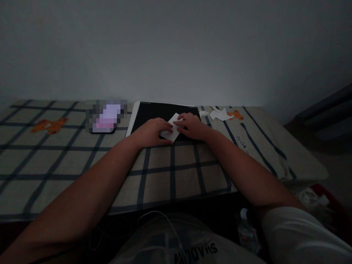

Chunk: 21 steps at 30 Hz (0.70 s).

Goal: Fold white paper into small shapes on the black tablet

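Note:
A small folded piece of white paper [175, 136] lies over a black mat or board with a white edge [150, 112]. My left hand [153, 131] holds the paper's left side, its fingers on top and its thumb at the near edge. From the right, my right hand [193, 126] has its fingertips pressed on the paper, close to the left fingertips. The fingers partly cover the paper, so its exact folds are hard to see.
On the checked tablecloth [158, 176], a phone with a blurred screen [106, 119] lies at left. White paper scraps [220, 114] are at right by the wall. Below the table are a clear plastic bottle [247, 233], a white cable [167, 222] and a red bin [327, 194].

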Each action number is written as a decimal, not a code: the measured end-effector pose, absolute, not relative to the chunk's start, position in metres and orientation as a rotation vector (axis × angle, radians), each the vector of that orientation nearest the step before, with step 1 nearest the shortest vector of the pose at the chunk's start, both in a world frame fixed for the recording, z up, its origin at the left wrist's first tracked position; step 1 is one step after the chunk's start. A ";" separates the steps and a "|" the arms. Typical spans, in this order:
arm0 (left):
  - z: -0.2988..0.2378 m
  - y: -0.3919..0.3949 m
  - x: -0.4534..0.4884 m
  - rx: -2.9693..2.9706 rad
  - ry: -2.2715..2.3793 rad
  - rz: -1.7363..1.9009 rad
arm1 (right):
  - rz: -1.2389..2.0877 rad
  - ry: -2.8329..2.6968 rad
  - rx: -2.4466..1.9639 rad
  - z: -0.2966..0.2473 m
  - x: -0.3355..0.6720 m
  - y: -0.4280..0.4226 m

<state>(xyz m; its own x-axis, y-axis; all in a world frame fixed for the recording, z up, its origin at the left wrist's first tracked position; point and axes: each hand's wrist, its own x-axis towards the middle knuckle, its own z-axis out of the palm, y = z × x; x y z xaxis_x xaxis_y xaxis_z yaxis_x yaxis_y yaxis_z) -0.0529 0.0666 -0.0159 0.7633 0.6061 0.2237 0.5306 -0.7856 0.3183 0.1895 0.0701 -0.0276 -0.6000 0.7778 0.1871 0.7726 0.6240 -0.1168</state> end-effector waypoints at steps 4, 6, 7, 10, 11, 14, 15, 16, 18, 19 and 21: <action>-0.012 0.062 -0.052 2.727 0.879 0.465 | 0.046 -2.605 -1.271 -0.029 0.191 0.072; -0.011 0.060 -0.052 2.726 0.895 0.477 | 0.054 -2.597 -1.276 -0.028 0.192 0.073; -0.011 0.059 -0.051 2.727 0.916 0.480 | 0.058 -2.594 -1.278 -0.027 0.191 0.073; -0.010 0.056 -0.050 2.744 0.998 0.489 | 0.088 -2.578 -1.277 -0.023 0.191 0.073; -0.010 0.056 -0.050 2.751 1.030 0.491 | 0.106 -2.565 -1.268 -0.021 0.191 0.073; -0.010 0.056 -0.051 2.743 1.153 0.556 | 0.152 -2.533 -1.193 -0.019 0.192 0.073; -0.010 0.057 -0.051 2.725 1.196 0.610 | 0.157 -2.530 -1.156 -0.019 0.193 0.074; -0.010 0.057 -0.052 2.697 1.232 0.680 | 0.158 -2.531 -1.119 -0.020 0.194 0.074; -0.011 0.058 -0.053 2.622 1.286 0.827 | 0.147 -2.524 -1.073 -0.022 0.195 0.076; -0.011 0.058 -0.053 2.584 1.305 0.891 | 0.139 -2.510 -1.068 -0.023 0.196 0.077; -0.011 0.058 -0.054 2.510 1.333 1.004 | 0.134 -2.465 -1.084 -0.023 0.197 0.078</action>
